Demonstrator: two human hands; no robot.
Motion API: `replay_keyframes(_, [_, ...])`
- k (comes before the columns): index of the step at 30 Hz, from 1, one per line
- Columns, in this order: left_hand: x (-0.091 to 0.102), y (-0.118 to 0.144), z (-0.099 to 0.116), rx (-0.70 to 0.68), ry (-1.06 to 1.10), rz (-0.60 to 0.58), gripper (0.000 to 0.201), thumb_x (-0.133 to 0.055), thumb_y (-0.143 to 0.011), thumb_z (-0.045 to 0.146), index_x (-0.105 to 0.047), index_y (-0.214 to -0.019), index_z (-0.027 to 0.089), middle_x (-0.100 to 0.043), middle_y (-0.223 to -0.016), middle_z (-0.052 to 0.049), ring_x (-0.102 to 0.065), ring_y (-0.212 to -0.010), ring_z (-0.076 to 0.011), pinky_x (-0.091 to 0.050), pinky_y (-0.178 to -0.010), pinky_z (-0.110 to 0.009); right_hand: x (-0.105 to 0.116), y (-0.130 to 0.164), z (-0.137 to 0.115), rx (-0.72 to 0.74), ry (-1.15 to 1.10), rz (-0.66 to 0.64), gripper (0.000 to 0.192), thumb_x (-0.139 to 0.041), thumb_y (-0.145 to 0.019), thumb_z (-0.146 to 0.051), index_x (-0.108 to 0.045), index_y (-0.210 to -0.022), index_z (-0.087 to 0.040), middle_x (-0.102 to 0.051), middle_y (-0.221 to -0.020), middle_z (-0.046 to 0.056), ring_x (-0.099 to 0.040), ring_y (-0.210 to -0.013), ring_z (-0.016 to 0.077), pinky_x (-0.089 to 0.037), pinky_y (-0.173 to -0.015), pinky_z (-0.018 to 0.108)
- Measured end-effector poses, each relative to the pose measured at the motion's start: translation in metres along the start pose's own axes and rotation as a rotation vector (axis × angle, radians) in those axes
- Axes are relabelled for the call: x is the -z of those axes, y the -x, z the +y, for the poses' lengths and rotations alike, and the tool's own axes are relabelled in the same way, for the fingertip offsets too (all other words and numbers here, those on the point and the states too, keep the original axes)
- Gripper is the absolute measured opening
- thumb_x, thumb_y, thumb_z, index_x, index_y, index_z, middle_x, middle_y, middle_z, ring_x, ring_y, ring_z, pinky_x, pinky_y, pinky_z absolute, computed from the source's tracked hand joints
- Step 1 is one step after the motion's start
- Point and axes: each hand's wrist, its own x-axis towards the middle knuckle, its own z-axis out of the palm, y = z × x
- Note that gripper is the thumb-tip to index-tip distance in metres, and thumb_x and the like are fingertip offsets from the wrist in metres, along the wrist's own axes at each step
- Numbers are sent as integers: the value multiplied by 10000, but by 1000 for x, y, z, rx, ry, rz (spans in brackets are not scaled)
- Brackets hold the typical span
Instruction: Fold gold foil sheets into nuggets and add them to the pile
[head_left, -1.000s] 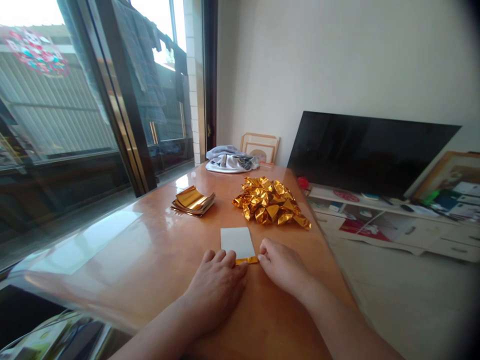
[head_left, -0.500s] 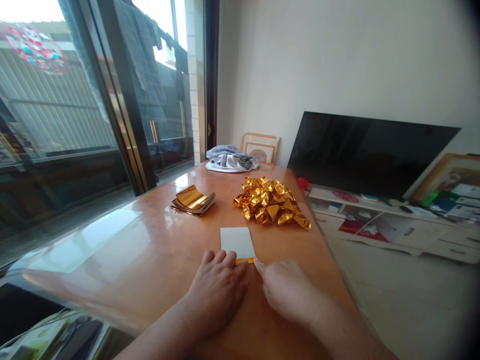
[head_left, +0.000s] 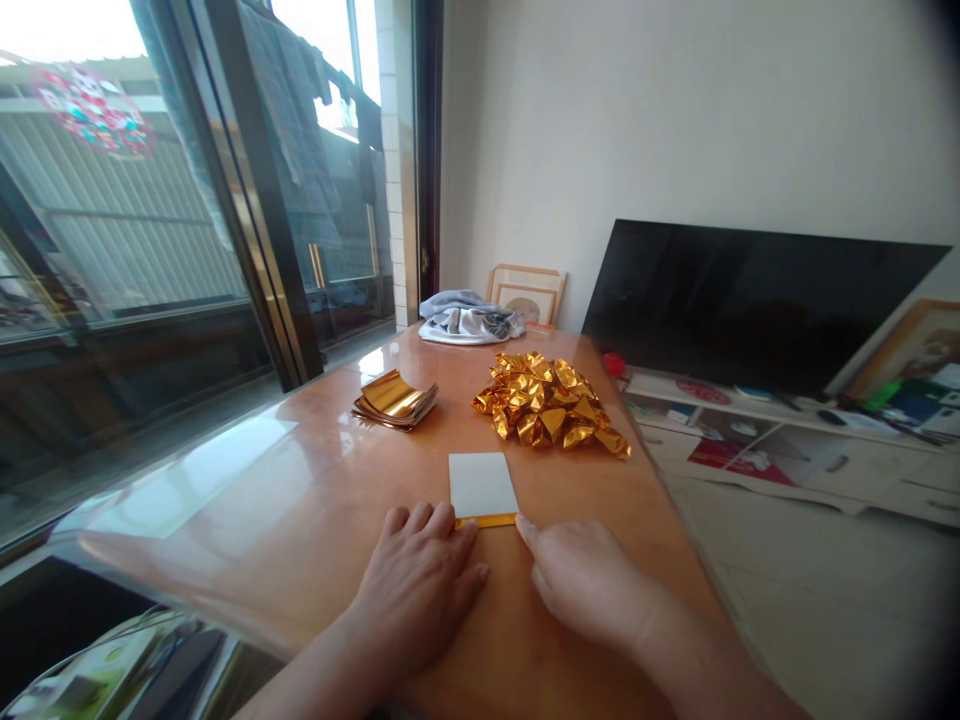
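1. Gold foil shows only as a narrow folded strip along the near edge of the foil sheet [head_left: 482, 487], whose white back is turned up; the rest of that strip is hidden under the fingertips.
2. The left hand [head_left: 416, 585] is laid flat and unclenched on the wooden table [head_left: 300, 520], its fingertips touching the sheet's near left corner; nothing is grasped.
3. The right hand [head_left: 585, 580] is rested beside it, the forefinger stretched onto the sheet's near right corner; whether the other fingers are curled cannot be told.
4. Both forearms are cut off by the lower frame edge.
5. The table's right edge runs just beside the right hand; bare tabletop lies left of the left hand.
6. Beyond the hands, a stack of flat gold sheets [head_left: 395, 399] is seen left, a heap of folded gold pieces [head_left: 547, 400] right.
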Motion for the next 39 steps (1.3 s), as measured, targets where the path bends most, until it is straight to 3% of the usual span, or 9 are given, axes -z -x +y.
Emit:
replay_keyframes(6, [-1, 9, -6, 38, 3, 10, 360, -450, -982, 509, -639, -1220, 316, -609, -1094, -83, -525, -1046, -292, -344, -901, -449, 0, 1, 0, 0, -12, 1, 633, -489, -868, -159, -496, -1500, -180, -768, -1057, 197, -739, -905, 333, -490, -722, 364])
replay_keyframes(12, [3, 10, -8, 83, 10, 10, 335, -442, -987, 509, -677, -1129, 317, -620, -1049, -66, -535, -1022, -291, -340, -876, -445, -4, -1, 2, -5, -20, 44, 575, -485, -880, -165, -558, -1448, -217, -778, -996, 174, -740, -888, 326, -473, -704, 350])
replay_keyframes(21, [9, 9, -5, 132, 1, 40, 356, -414, -1009, 464, -704, -917, 279, -635, -988, -51, -544, -995, -281, -329, -860, -442, -3, -7, 6, -3, -84, 159, 308, -461, -956, -264, -746, -1070, -244, -782, -913, 112, -731, -857, 277, -439, -698, 320])
replay_keyframes(33, [-4, -1, -17, 168, 102, 65, 284, -459, -993, 423, -682, -926, 261, -640, -1008, -58, -568, -986, -270, -371, -848, -411, -14, -32, 17, -2, -258, 282, 232, -575, -919, -343, -719, -1092, -290, -782, -1022, 53, -715, -904, 253, -397, -698, 308])
replay_keyframes(39, [-12, -3, -29, 174, 240, 103, 244, -501, -972, 407, -704, -957, 273, -654, -1002, -55, -591, -986, -268, -402, -876, -414, -20, -41, 23, 7, -461, 297, 139, -613, -879, -317, -726, -951, -277, -768, -899, 14, -677, -816, 191, -361, -657, 264])
